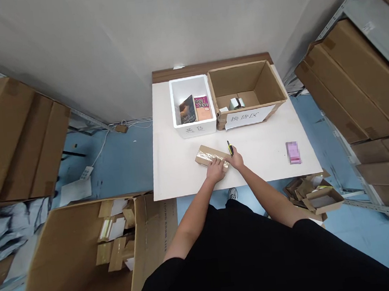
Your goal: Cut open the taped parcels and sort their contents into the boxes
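A small brown cardboard parcel [209, 156] sealed with shiny tape lies on the white table [182, 165]. My left hand [215, 170] rests on the parcel's near end, fingers curled over it. My right hand [236, 158] is closed around a black and yellow utility knife [230, 148], its tip pointing away from me, right at the parcel's right end.
Behind the parcel stand a white foam box [194, 126] holding two books and an open cardboard box [247, 91] with a paper label. A pink item [293, 152] lies at the table's right. Large cartons flank both sides; an open carton [71, 265] of flattened packaging sits at lower left.
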A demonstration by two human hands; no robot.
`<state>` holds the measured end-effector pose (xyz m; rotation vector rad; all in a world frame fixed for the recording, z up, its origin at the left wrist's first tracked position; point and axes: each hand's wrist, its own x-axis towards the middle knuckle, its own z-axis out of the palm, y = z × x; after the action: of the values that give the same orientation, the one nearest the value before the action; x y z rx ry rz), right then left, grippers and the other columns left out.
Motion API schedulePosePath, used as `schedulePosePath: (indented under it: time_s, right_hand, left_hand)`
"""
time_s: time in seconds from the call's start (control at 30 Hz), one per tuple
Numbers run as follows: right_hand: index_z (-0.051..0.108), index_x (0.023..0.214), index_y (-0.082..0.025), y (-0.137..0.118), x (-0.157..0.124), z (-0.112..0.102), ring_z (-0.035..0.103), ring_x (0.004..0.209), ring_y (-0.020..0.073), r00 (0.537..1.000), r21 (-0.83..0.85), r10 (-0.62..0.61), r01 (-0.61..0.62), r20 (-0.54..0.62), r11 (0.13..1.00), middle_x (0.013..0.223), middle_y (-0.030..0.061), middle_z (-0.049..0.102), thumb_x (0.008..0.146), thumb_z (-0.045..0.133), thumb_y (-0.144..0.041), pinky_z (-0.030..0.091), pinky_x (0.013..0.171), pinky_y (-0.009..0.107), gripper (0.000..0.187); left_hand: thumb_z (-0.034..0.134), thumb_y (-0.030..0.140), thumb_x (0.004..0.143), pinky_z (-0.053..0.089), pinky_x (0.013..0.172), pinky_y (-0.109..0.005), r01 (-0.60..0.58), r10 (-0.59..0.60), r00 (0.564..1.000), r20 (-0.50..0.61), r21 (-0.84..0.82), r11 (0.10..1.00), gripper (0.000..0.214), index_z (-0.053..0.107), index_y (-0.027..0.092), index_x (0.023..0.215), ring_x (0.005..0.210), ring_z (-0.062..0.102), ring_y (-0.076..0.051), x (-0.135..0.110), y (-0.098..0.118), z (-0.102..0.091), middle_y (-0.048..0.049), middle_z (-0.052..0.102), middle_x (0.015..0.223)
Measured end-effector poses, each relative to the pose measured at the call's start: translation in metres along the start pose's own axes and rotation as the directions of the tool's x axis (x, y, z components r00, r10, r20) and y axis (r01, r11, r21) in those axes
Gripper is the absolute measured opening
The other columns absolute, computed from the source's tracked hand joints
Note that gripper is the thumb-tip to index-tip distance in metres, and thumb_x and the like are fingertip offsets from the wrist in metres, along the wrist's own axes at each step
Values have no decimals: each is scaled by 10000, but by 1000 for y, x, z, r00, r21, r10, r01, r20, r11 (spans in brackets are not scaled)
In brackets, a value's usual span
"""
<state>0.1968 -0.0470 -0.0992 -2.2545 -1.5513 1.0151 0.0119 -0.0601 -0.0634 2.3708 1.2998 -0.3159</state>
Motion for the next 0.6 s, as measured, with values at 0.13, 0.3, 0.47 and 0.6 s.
schedulePosePath:
  time_s: [0.13, 0.3, 0.47, 0.6]
  right_hand:
    - [237, 1675, -206, -19, 8, -1, 706, 1192, 300, 996, -82, -45, 51, 71, 995, 1374, 143, 714, 952, 697, -459, 538, 917, 320, 894]
    - [288, 1666, -220, -25, 17, -7, 706, 1169, 300, 984, -91, -108, 122, 139, 988, 1332, 128, 729, 940, 730, -445, 523, 904, 309, 880]
    - [373, 1611, -218, -16, 15, -11, 716, 1130, 283, 974, -14, -183, 187, 134, 982, 1280, 105, 744, 1014, 620, -476, 525, 894, 309, 696]
    - [521, 1441, -238, 13, -2, -25, 748, 902, 228, 953, 101, -233, 217, 194, 971, 1043, 43, 784, 1119, 342, -481, 537, 816, 296, 441]
  left_hand:
    - [619, 206, 939, 388, 1165, -462, 12, -13, 999, 40, 41, 999, 597, 514, 235, 1527, 1418, 460, -327, 11, -7, -11, -151, 595, 1462]
    - [746, 295, 897, 397, 1160, -476, 45, -49, 995, 83, 49, 998, 612, 576, 258, 1484, 1387, 479, -347, 23, -11, -20, -152, 586, 1423]
    - [818, 276, 853, 352, 1233, -488, 67, -69, 997, 37, 48, 997, 598, 611, 278, 1415, 1583, 290, -356, 14, -15, -9, -112, 388, 1682]
    - [850, 249, 814, 420, 1209, -446, 54, -54, 997, 57, 13, 998, 555, 635, 266, 1325, 1597, 311, -347, 14, -22, -3, -79, 353, 1733]
